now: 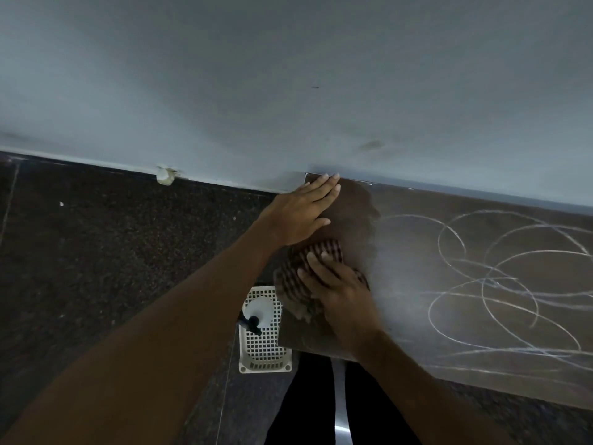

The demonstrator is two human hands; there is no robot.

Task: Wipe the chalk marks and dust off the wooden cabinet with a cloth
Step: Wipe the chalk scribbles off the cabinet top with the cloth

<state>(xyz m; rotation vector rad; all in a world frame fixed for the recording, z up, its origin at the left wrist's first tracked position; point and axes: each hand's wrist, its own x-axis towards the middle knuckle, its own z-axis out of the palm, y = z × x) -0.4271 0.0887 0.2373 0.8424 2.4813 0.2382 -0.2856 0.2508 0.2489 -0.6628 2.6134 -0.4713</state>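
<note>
The dark wooden cabinet top [417, 319] runs along the wall at the right, covered with looping white chalk marks [500, 277] and a haze of dust. Its left end looks darker and free of chalk. My left hand [301, 213] lies flat with straight fingers on the cabinet's far left corner. My right hand [337, 290] presses a brown checked cloth [298, 277] onto the top near the left edge, fingers spread over it.
A white plastic basket [263, 345] holding a bottle with a dark nozzle [253, 321] stands on the dark speckled floor [96, 252] just left of the cabinet. A pale wall [288, 75] rises behind. My dark trousers show below.
</note>
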